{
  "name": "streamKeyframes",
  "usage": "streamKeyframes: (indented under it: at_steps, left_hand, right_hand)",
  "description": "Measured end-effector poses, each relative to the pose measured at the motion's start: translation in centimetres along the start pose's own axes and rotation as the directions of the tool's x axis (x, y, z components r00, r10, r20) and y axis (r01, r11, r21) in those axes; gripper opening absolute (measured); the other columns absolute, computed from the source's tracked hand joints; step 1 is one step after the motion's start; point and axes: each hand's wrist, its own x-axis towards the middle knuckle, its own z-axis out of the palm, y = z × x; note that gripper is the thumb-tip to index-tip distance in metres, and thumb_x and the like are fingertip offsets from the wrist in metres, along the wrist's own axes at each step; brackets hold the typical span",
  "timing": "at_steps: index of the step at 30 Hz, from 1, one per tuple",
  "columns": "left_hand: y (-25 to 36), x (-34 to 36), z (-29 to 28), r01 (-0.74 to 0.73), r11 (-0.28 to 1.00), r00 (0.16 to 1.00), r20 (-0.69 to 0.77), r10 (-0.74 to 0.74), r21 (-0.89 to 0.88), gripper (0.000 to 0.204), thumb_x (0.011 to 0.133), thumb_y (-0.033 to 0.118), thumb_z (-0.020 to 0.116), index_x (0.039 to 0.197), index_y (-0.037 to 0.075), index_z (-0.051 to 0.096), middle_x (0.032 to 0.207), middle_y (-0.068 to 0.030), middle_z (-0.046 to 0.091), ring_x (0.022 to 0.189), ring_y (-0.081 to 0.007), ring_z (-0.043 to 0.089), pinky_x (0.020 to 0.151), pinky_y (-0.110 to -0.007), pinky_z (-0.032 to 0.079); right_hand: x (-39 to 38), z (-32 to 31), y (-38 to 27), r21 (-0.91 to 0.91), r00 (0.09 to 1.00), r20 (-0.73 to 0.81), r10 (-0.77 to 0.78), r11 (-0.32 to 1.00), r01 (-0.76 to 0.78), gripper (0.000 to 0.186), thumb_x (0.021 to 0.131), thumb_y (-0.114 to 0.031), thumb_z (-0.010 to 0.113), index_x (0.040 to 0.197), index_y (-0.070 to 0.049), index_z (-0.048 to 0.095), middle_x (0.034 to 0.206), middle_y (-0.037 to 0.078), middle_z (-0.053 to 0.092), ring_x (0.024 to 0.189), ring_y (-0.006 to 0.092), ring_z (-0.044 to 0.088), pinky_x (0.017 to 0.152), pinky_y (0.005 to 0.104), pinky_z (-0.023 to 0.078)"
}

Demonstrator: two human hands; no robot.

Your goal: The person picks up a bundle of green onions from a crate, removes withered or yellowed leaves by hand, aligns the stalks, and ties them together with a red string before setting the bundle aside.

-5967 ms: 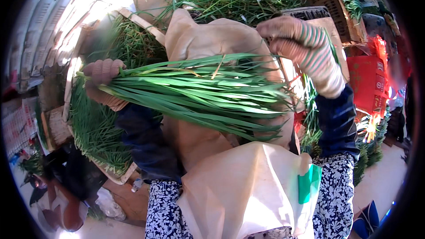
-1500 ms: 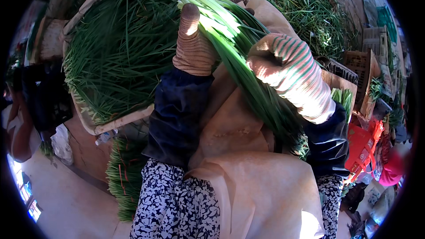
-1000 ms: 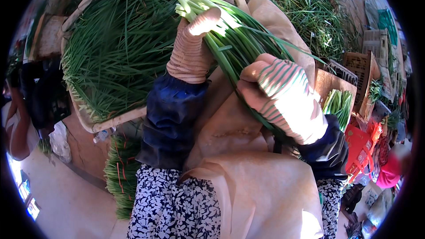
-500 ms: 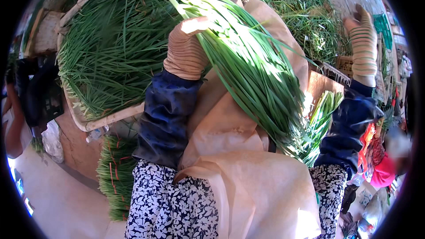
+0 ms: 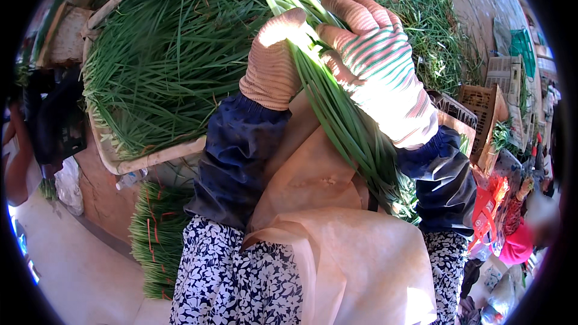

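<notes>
A bunch of garlic chives point(image 5: 343, 121) slants across my lap, its pale stem ends up and its green leaf tips down toward the right. My left hand point(image 5: 272, 57), in a striped glove, is closed round the stems near their pale ends. My right hand point(image 5: 385, 63), in a striped work glove, lies over the same stems from the other side, its fingers curled onto them. Sunlight washes out part of both gloves. The undersides of the fingers are hidden. A tan apron point(image 5: 343, 241) covers my lap beneath the bunch.
A pale-rimmed tub point(image 5: 150, 159) heaped with loose garlic chives point(image 5: 162, 72) stands at the left. Below it are bunches tied with red bands point(image 5: 158, 241). Loose green trimmings point(image 5: 442, 42) lie on the floor at the far right, near plastic crates point(image 5: 478, 105) and a red bag point(image 5: 483, 213).
My right hand has come in from the far right, where it was empty and raised, onto the bunch. My left hand has shifted slightly right with the bunch.
</notes>
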Motion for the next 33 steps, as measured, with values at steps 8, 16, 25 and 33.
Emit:
streamKeyframes:
  at_steps: [8,16,25,33]
  left_hand:
    - [-0.4,-0.2,0.2,-0.051,0.988,0.986,-0.147,0.072,0.145,0.055,0.085,0.03,0.059,0.126,-0.004,0.049,0.112,-0.0182,0.061,0.101,-0.0306,0.062,0.092,-0.04,0.05]
    - [-0.7,-0.1,-0.8,-0.103,0.947,0.994,-0.014,0.113,0.304,0.04,0.08,0.004,0.06,0.119,-0.002,0.054,0.104,-0.0116,0.064,0.092,-0.0232,0.065,0.082,-0.035,0.055]
    - [-1.2,0.5,-1.2,-0.077,0.895,0.991,-0.066,0.117,0.439,0.033,0.073,-0.002,0.072,0.104,-0.002,0.062,0.091,-0.0086,0.067,0.081,-0.0195,0.067,0.072,-0.03,0.056]
    - [-1.5,0.9,-1.0,-0.119,0.879,0.988,-0.035,0.152,0.461,0.027,0.079,0.004,0.069,0.104,-0.002,0.062,0.089,-0.0072,0.067,0.078,-0.0181,0.066,0.071,-0.03,0.055]
  right_hand:
    - [-0.1,-0.3,1.5,0.66,0.959,0.142,0.244,0.699,-0.275,0.013,0.08,-0.008,0.067,0.088,0.002,0.069,0.107,0.018,0.065,0.099,0.0268,0.062,0.089,0.0336,0.047]
    - [1.1,-1.4,2.3,0.694,0.887,0.325,0.328,0.554,-0.459,0.021,0.084,-0.016,0.067,0.093,0.003,0.069,0.09,0.006,0.064,0.082,0.0125,0.06,0.078,0.027,0.047]
    - [2.7,-2.5,2.1,0.764,0.805,0.467,0.367,0.292,-0.576,0.018,0.086,-0.014,0.066,0.093,0.002,0.068,0.085,0.003,0.066,0.08,0.0098,0.059,0.075,0.0251,0.047]
    - [3.2,-2.9,2.4,0.793,0.787,0.509,0.347,0.167,-0.586,0.019,0.086,-0.015,0.067,0.096,0.002,0.067,0.085,0.003,0.066,0.079,0.0094,0.06,0.075,0.0239,0.048]
